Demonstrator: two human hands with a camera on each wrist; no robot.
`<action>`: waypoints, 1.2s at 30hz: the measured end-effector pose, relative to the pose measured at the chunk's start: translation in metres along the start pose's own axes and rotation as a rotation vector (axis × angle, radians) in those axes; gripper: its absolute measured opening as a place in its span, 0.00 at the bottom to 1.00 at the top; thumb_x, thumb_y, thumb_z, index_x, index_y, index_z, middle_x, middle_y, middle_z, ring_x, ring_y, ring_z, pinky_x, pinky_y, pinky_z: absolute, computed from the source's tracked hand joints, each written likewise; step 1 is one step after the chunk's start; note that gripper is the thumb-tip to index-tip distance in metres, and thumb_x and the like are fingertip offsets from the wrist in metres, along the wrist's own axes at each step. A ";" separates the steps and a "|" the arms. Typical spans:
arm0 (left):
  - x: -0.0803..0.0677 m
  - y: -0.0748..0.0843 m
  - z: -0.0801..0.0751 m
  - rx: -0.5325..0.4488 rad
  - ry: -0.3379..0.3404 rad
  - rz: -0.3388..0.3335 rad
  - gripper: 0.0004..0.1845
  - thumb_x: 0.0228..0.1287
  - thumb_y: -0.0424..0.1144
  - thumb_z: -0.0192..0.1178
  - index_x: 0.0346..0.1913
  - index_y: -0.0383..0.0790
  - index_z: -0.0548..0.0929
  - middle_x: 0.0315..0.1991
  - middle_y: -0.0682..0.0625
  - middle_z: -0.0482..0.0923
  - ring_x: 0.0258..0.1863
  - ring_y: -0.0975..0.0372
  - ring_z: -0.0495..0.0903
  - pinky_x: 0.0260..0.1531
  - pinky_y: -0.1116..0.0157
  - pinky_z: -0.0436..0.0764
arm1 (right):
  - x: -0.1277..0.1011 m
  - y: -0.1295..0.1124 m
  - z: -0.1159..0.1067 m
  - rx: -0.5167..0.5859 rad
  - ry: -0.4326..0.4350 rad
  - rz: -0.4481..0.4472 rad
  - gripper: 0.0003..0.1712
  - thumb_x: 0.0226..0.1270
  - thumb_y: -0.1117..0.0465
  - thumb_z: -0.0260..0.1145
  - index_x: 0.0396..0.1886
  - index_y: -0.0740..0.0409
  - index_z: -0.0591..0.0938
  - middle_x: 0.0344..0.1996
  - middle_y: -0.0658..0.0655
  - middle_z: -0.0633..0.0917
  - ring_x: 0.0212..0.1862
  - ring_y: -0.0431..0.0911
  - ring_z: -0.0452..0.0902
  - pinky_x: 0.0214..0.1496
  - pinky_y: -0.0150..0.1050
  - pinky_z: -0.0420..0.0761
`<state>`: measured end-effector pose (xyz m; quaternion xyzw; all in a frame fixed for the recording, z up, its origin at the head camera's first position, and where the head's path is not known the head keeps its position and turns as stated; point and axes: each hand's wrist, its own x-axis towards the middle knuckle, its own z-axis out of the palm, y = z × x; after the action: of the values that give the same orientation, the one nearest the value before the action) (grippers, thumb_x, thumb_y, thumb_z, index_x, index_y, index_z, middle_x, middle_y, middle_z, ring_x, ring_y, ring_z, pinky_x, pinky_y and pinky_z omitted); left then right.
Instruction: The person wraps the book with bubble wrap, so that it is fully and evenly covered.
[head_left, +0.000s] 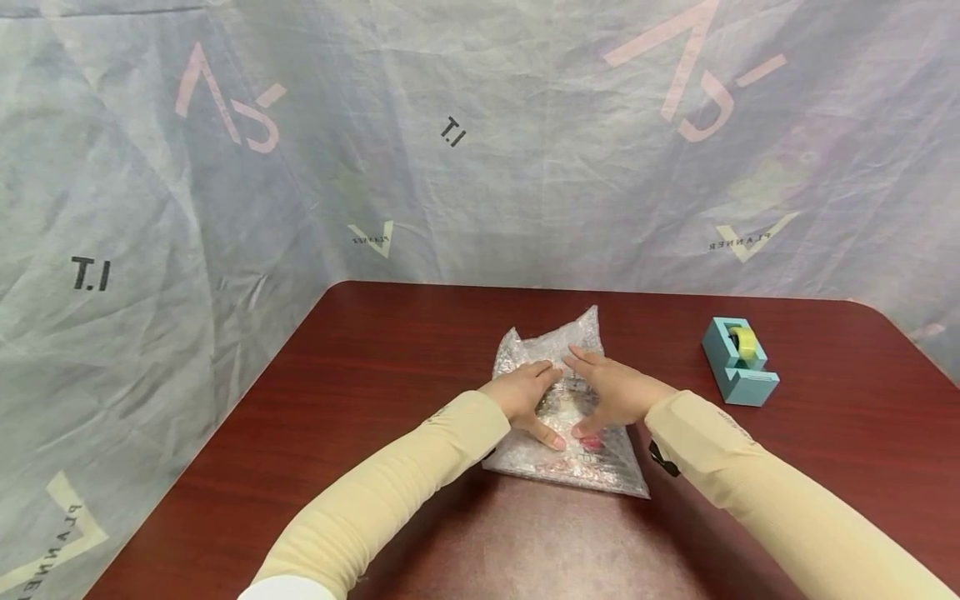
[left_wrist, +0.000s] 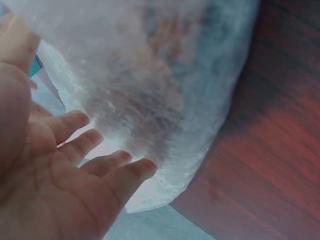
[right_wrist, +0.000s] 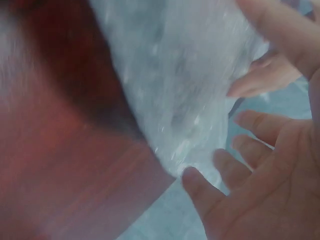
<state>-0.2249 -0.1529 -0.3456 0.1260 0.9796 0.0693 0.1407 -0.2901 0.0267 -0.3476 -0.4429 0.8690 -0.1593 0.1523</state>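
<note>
Centre of the frame: left hand (head_left: 522, 392) and right hand (head_left: 615, 390), each grip flat and open, press a bubble-wrap parcel (head_left: 558, 454) on the tabletop (head_left: 375, 367). Best kept evenly flattened.

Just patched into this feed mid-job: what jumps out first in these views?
Two hands, the left hand and right hand, rest side by side with straight fingers on a bubble-wrap packet lying mid-table. Something pink and pale shows through the wrap, too blurred to name. To the right, apart from the packet, a light-blue tape dispenser stands on the dark red table, with a printed pale sheet behind.
</note>
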 end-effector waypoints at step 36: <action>0.000 -0.002 0.003 -0.070 0.040 0.015 0.54 0.49 0.55 0.80 0.74 0.37 0.62 0.71 0.44 0.66 0.71 0.53 0.65 0.71 0.64 0.64 | 0.003 0.007 -0.004 -0.146 -0.014 0.107 0.70 0.45 0.35 0.82 0.77 0.72 0.60 0.74 0.74 0.63 0.76 0.69 0.54 0.76 0.66 0.45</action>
<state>-0.2248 -0.1539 -0.3486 0.1271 0.9782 0.1069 0.1247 -0.2984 0.0286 -0.3467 -0.4071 0.8996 -0.0840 0.1340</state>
